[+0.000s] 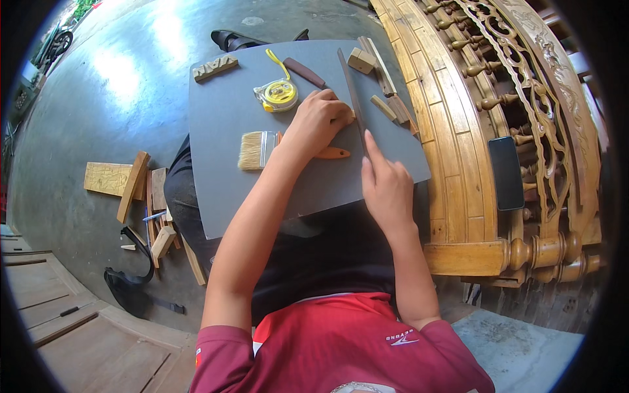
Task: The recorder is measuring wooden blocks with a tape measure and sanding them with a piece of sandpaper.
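Observation:
On a grey board (221, 186) across the person's lap, my left hand (319, 118) pinches a small light wooden piece (352, 116), mostly hidden by the fingers. My right hand (388, 182) grips the near end of a long, thin dark blade or file (352, 88), its index finger stretched along it. The strip runs away from me, close beside the small piece; contact cannot be told. Under my left wrist lies a flat paintbrush (258, 150) with an orange handle. A yellow tape measure (280, 96) and a dark brown tapered piece (304, 72) lie beyond my left hand.
A carved wooden block (215, 69) lies at the board's far left; a wooden block (361, 60) and small sticks (383, 108) lie at its right. A wooden bench (452, 172) with a phone (506, 173) stands to the right. Wood offcuts (132, 182) and a black strap (128, 290) are on the left floor.

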Motion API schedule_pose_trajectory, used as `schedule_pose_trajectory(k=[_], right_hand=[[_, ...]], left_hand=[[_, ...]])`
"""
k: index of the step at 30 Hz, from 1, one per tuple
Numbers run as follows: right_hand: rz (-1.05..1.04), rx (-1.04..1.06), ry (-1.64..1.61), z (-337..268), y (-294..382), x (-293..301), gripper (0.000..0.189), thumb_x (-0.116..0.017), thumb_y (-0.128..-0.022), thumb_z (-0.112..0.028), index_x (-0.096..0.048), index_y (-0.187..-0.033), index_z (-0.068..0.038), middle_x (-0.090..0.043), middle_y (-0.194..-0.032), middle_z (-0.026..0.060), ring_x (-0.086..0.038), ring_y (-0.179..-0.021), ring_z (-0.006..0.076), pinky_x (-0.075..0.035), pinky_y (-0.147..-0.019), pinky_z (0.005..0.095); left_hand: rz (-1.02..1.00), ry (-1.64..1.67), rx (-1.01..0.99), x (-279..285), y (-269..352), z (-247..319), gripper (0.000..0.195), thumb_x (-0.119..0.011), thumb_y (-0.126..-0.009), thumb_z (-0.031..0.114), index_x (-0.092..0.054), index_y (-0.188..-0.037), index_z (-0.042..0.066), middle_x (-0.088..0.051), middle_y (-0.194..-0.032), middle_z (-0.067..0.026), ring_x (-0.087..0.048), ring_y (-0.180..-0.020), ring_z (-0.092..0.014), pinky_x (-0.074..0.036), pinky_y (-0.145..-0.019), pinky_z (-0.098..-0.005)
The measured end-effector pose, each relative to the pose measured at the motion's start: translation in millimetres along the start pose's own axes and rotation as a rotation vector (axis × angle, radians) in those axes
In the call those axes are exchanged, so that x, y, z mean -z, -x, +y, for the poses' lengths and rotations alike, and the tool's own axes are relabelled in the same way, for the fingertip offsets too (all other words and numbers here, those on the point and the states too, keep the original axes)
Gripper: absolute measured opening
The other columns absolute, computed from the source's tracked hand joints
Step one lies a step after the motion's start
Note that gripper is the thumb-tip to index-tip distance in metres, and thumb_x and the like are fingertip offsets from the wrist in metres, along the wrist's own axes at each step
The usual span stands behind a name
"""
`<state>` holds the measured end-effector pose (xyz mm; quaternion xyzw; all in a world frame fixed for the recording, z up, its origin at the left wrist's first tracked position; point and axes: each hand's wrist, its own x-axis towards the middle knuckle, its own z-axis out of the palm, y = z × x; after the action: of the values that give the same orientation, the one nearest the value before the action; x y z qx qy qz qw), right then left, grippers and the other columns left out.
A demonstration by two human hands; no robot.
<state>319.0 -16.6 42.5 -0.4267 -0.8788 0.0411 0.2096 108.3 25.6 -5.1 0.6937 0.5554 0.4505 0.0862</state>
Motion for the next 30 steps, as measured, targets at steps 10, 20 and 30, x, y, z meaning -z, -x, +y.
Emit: schedule_pose_trajectory(k=[10, 20, 30], right_hand=[[-0.033, 0.011, 0.020, -5.4, 12.9, 12.1, 0.049, -0.061, -0.101, -0.006, -0.058, -0.149, 0.001, -0.069, -0.074, 0.0174, -0.067, -0.069, 0.0357, -0.051, -0.076, 0.0452], [-0.009, 0.014, 0.026, -1.0, -19.2, -6.7, 0.049, -0.060, -0.100, -0.005, -0.058, -0.148, 0.003, -0.070, -0.078, 0.0171, -0.069, -0.073, 0.0359, -0.051, -0.078, 0.0457], [-0.080, -0.003, 0.009, -13.5, 31.1, 15.8, 0.049, -0.059, -0.102, -0.008, -0.057, -0.150, 0.000, -0.069, -0.079, 0.0207, -0.067, -0.074, 0.0386, -0.052, -0.077, 0.0474]], left_hand=[[0.001, 0.044, 0.049, 0.7, 0.5, 3.9, 0.014, -0.074, -0.088, 0.013, -0.082, -0.097, 0.005, -0.071, -0.099, -0.0150, -0.068, -0.099, -0.037, -0.055, -0.093, -0.0444], [-0.050, 0.023, -0.046, 0.9, -3.0, 1.9, 0.019, -0.074, -0.092, 0.015, -0.082, -0.106, 0.005, -0.072, -0.100, -0.0133, -0.071, -0.094, -0.035, -0.057, -0.088, -0.0436], [-0.013, -0.003, -0.036, 1.6, -0.6, 0.1, 0.018, -0.074, -0.093, 0.015, -0.082, -0.105, 0.005, -0.072, -0.098, -0.0138, -0.070, -0.092, -0.036, -0.057, -0.086, -0.0447]])
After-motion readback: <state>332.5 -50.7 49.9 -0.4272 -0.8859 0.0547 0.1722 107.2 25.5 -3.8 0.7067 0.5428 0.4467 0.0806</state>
